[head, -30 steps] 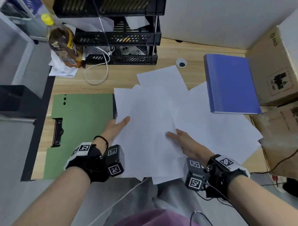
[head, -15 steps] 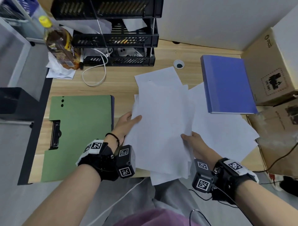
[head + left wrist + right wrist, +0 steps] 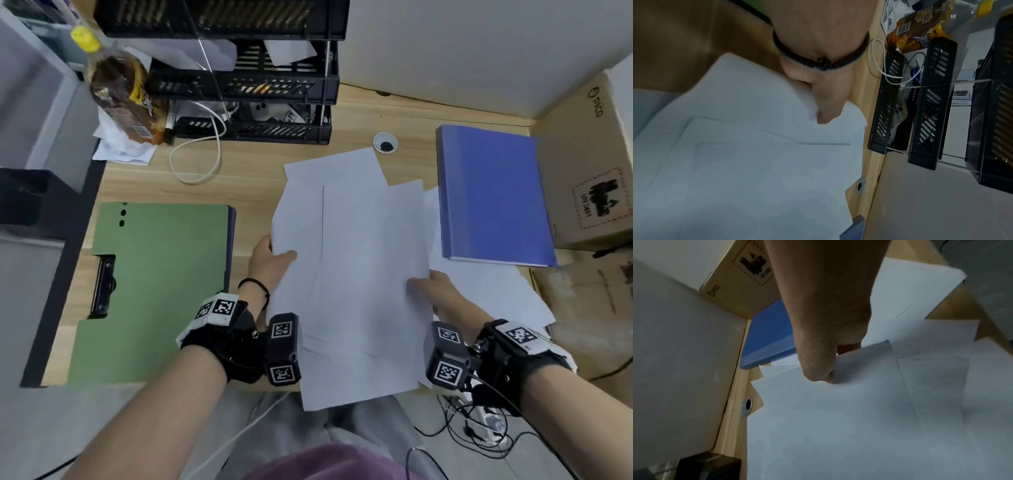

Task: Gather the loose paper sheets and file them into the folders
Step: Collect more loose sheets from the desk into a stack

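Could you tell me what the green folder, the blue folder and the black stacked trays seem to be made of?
Green folder: probably matte card or plastic board; flat and dull, with a dark metal-looking clip at its left edge.
Blue folder: likely plastic-covered board; smooth with a faint sheen, closed, white pages showing at its near edge.
Black stacked trays: seemingly moulded plastic, with slotted fronts; thin shiny rods, apparently metal, join the tiers.
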`<state>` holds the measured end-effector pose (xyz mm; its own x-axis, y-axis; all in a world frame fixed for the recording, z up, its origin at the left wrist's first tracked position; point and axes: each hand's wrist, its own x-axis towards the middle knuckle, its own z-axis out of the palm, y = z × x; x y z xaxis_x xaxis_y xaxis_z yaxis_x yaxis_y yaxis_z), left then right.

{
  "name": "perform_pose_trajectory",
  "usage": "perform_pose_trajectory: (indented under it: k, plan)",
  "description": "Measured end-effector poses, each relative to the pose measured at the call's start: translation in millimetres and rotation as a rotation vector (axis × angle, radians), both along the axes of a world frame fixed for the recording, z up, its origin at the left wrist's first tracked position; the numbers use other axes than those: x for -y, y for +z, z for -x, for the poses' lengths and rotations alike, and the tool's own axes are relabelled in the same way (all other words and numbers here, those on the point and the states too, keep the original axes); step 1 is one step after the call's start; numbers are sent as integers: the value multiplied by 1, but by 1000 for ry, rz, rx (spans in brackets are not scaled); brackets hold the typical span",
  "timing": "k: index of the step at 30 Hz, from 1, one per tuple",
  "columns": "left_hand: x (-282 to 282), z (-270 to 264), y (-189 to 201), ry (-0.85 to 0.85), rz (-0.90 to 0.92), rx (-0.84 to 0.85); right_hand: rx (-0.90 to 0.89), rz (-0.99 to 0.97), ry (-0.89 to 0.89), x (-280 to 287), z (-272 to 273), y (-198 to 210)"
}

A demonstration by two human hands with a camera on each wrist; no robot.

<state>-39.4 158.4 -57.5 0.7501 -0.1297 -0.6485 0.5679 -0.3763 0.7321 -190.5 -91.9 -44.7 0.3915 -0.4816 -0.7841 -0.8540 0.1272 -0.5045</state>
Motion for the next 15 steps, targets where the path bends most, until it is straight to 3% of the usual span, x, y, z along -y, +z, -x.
perform_pose_trajectory:
  k: [6, 15]
  plan:
    - [23, -2, 2, 65, 66, -80, 47, -82, 114, 5, -36, 1]
    - [40, -9, 0, 142, 95, -115, 29, -207, 117, 16, -48, -14]
